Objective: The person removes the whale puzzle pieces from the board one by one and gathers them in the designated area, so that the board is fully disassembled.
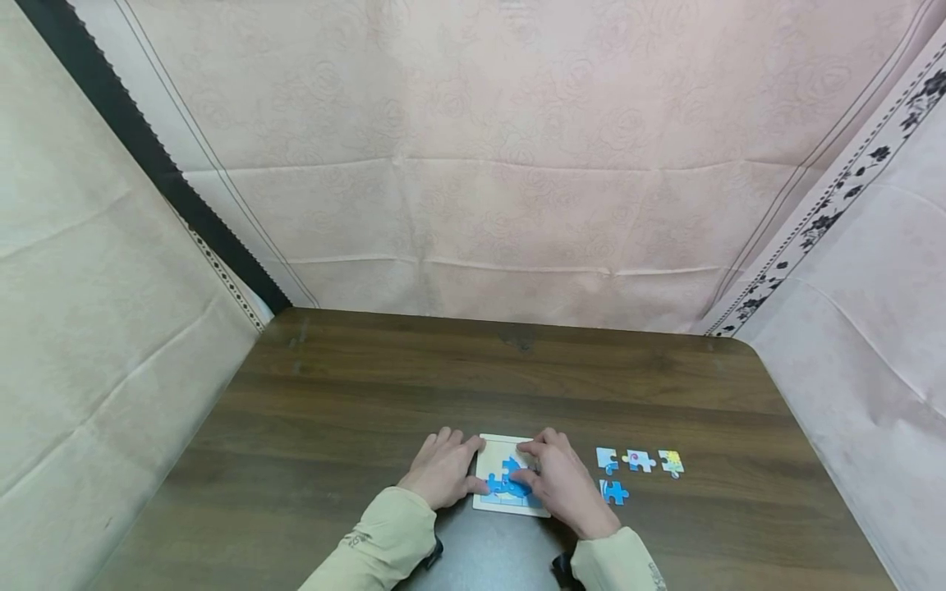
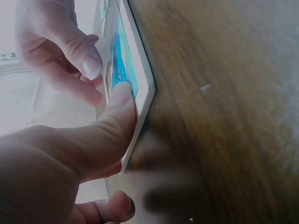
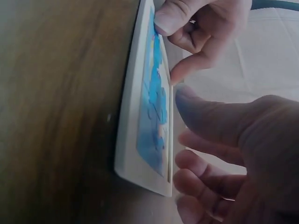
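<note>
A jigsaw puzzle board (image 1: 489, 505) with a pale raised frame lies flat near the table's front, several blue pieces (image 1: 510, 483) set in its lower half. My left hand (image 1: 441, 469) holds the board's left side, its thumb (image 2: 120, 95) pressing near the lower corner and its index finger at the upper edge. Over the board's right side is my right hand (image 1: 565, 484). Its thumb (image 3: 196, 105) and index finger are spread apart, with nothing visible between them. The other right fingers (image 3: 194, 182) are loosely bent beside the frame.
Right of the board lie several loose jigsaw pieces: a blue-and-white one (image 1: 607, 460), one with a pink swirl (image 1: 639, 460), a yellowish one (image 1: 671, 462) and a blue one (image 1: 614, 492). Pale cloth (image 1: 473, 205) hangs behind and beside the brown wooden table (image 1: 414, 373).
</note>
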